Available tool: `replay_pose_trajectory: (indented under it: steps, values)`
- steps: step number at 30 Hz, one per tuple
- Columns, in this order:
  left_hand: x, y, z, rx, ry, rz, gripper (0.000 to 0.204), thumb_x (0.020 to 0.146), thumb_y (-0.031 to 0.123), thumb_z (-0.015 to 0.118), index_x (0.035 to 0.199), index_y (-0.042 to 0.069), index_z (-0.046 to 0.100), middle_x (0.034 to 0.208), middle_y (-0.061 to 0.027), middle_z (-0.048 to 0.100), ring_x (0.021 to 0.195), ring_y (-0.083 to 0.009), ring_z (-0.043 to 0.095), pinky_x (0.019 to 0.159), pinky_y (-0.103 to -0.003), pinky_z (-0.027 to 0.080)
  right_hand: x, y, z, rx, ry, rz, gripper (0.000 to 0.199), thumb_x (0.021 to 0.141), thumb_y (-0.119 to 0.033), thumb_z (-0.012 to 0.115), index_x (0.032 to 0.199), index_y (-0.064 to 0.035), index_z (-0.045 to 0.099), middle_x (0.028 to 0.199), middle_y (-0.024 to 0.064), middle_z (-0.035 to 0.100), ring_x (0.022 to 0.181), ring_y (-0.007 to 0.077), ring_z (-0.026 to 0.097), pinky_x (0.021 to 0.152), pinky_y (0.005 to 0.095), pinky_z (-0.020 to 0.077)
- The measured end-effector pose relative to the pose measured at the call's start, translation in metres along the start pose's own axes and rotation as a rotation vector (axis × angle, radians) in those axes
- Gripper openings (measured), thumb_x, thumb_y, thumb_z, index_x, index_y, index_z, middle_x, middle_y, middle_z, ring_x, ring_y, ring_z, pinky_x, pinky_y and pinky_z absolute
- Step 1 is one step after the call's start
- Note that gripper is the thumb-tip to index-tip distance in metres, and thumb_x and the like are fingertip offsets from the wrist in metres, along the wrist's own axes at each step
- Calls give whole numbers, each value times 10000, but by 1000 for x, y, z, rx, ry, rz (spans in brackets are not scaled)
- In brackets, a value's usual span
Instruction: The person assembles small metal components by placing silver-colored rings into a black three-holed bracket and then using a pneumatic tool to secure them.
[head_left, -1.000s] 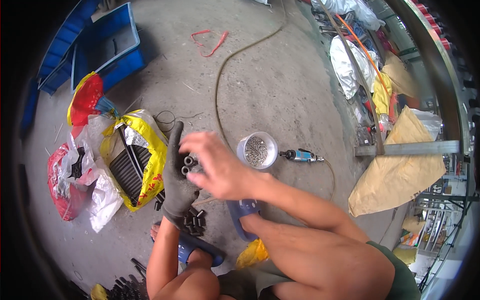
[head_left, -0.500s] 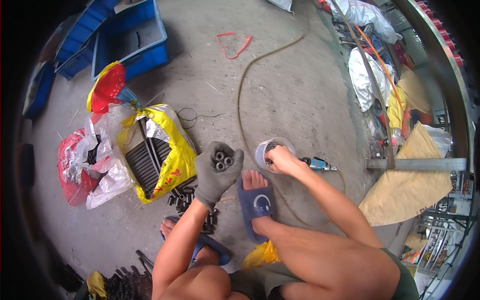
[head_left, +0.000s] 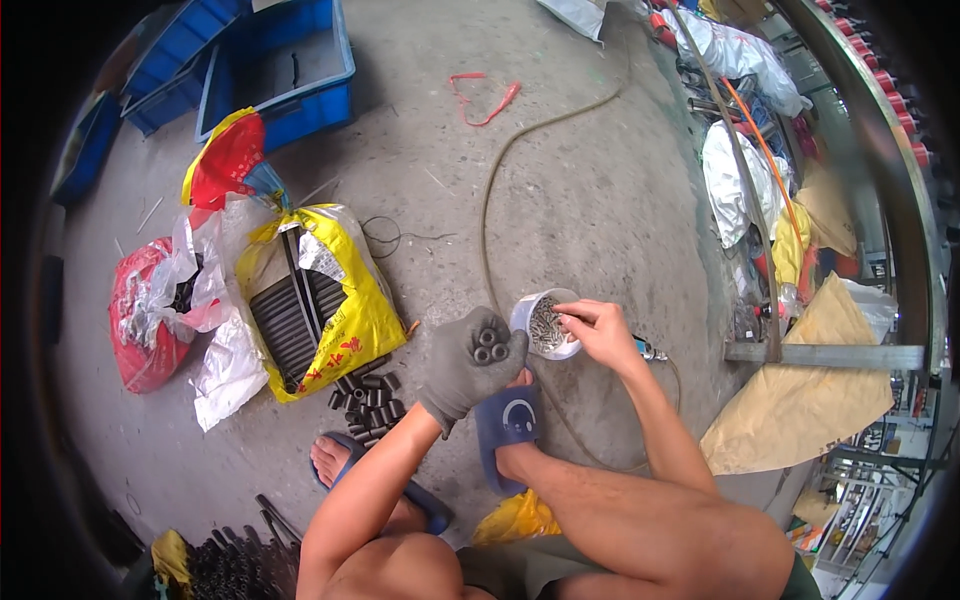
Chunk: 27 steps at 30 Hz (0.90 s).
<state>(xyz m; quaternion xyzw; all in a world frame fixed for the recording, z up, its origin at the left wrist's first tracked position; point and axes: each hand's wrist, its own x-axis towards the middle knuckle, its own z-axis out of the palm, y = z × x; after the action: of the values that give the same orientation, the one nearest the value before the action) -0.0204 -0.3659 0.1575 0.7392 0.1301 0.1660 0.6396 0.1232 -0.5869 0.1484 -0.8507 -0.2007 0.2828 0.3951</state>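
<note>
Setting: bare concrete floor of a workshop, seen from above; blue crates at top left, a hose snaking across the middle, sacks and a metal rail at right.
Far left: red plastic bag and white wrapping, lying open on the floor.
Left of centre: yellow sack split open, long dark rods showing inside.
Loose stock: short dark tubes heaped on the floor just beside the sack, near a sandalled foot; many apparently not yet handled.
Left hand: grey glove, fingers closed around a small bundle of tubes, open ends facing up.
Tub: small white tub of small metal parts, on the floor just right of the gloved hand.
Right hand: bare, fingertips pinched at the tub's rim, reaching among the parts; whether a part is already held, impossible to tell.
Progress: judged mid-batch, one handful in grip, floor heap and sack still waiting.
</note>
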Motion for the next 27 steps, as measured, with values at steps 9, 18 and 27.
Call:
replay_pose_trajectory:
  steps: [9, 18, 27]
  values:
    - [2, 6, -1, -6, -79, -118, 305, 828, 220, 862, 972, 20, 682, 780, -115, 733, 690, -204, 728, 648, -347, 573, -23, -82, 3, 173, 85, -174, 200, 946, 43, 641, 1097, 34, 772, 931, 81, 733, 753, 92, 664, 649, 241, 532]
    - [0, -12, 1, -225, -88, 47, 698, 785, 121, 842, 1433, 52, 592, 1159, -137, 754, 1006, -206, 744, 880, -342, 593, -16, -154, 29, -175, 48, -575, 156, 799, 16, 714, 947, -16, 752, 821, 90, 683, 671, 229, 649, 598, 347, 522]
    - [-4, -13, 2, -128, -139, -12, 429, 773, 155, 821, 1166, 68, 673, 994, -114, 733, 886, -212, 702, 771, -364, 565, -10, -172, 31, -555, -56, -717, 169, 776, -42, 729, 932, -46, 663, 804, 94, 638, 769, 294, 663, 673, 410, 541]
